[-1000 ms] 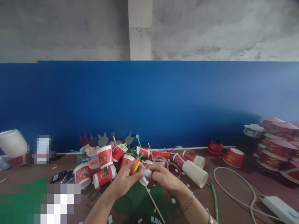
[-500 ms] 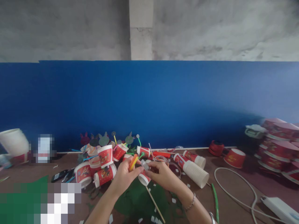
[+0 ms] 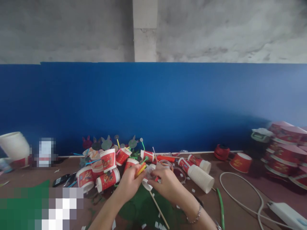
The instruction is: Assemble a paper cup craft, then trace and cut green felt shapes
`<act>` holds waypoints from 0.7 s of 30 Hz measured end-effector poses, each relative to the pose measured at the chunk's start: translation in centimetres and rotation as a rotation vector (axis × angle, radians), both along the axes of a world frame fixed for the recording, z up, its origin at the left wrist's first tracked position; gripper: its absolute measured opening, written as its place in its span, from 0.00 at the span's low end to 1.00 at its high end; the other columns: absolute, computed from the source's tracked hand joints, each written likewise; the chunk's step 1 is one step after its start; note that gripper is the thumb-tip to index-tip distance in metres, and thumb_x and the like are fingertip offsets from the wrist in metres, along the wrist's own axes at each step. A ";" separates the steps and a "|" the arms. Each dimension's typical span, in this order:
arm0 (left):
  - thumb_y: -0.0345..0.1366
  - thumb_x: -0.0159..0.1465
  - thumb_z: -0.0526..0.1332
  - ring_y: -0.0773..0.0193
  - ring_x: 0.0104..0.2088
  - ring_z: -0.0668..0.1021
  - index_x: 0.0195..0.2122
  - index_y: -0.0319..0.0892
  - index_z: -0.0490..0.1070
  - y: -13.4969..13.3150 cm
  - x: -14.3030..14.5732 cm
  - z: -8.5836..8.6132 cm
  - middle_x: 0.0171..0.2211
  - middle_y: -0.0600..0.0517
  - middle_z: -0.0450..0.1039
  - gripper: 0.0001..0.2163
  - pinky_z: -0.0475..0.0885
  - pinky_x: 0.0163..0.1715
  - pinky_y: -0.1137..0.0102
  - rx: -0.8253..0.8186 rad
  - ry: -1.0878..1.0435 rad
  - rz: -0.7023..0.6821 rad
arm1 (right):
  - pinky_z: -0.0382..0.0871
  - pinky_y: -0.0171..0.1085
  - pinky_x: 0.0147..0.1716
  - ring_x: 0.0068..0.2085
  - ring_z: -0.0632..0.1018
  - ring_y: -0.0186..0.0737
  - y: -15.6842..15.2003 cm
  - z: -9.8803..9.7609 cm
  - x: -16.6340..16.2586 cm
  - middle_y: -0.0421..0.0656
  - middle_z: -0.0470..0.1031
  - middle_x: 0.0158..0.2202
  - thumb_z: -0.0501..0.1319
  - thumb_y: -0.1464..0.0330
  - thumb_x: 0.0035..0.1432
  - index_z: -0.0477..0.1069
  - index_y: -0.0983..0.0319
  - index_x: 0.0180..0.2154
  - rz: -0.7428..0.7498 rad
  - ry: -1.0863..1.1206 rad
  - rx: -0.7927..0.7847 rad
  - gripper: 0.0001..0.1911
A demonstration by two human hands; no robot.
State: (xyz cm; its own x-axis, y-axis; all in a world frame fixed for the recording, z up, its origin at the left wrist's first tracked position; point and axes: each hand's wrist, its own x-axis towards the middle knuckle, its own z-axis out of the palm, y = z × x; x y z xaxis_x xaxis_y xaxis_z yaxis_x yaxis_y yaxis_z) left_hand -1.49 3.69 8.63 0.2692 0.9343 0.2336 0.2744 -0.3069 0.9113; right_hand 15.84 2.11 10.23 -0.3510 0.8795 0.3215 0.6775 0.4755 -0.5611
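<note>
My left hand [image 3: 129, 185] is closed around some yellow and orange straws [image 3: 141, 170] that point up and to the right. Close beside it, my right hand [image 3: 165, 180] has its fingers pinched at a clear, crumpled plastic piece [image 3: 150, 172], whose exact kind I cannot make out. The two hands are nearly touching over the table. Below and between them lies a paper cup [image 3: 147, 185], its white rim showing and the rest partly covered by my fingers. A thin wooden stick [image 3: 159, 209] lies on the table in front of that cup.
Several red printed paper cups [image 3: 108, 160] with straws are heaped to the left. A nested cup stack [image 3: 201, 178] lies to the right, near a green strip [image 3: 220, 207], a white cable [image 3: 224, 174] and a white power strip [image 3: 290, 214]. White paper scraps are scattered in front.
The straws have tilted lower to the right. My right hand has turned slightly and moved down, and the clear plastic looks more crumpled between the hands.
</note>
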 end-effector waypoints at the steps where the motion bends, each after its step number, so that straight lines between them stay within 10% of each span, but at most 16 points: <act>1: 0.46 0.60 0.57 0.68 0.25 0.65 0.27 0.40 0.66 -0.1 0.0 0.1 0.23 0.58 0.63 0.14 0.60 0.24 0.74 0.001 -0.008 -0.011 | 0.60 0.34 0.32 0.33 0.71 0.38 -0.1 0.1 0.0 0.43 0.71 0.32 0.62 0.67 0.51 0.71 0.62 0.24 0.007 0.021 0.013 0.06; 21: 0.48 0.60 0.57 0.69 0.24 0.58 0.24 0.40 0.61 -0.4 -0.2 0.8 0.22 0.58 0.54 0.16 0.56 0.24 0.74 -0.048 -0.072 -0.120 | 0.61 0.32 0.30 0.28 0.71 0.36 -0.4 0.2 -0.6 0.35 0.70 0.24 0.60 0.71 0.49 0.63 0.58 0.42 0.084 0.237 -0.137 0.16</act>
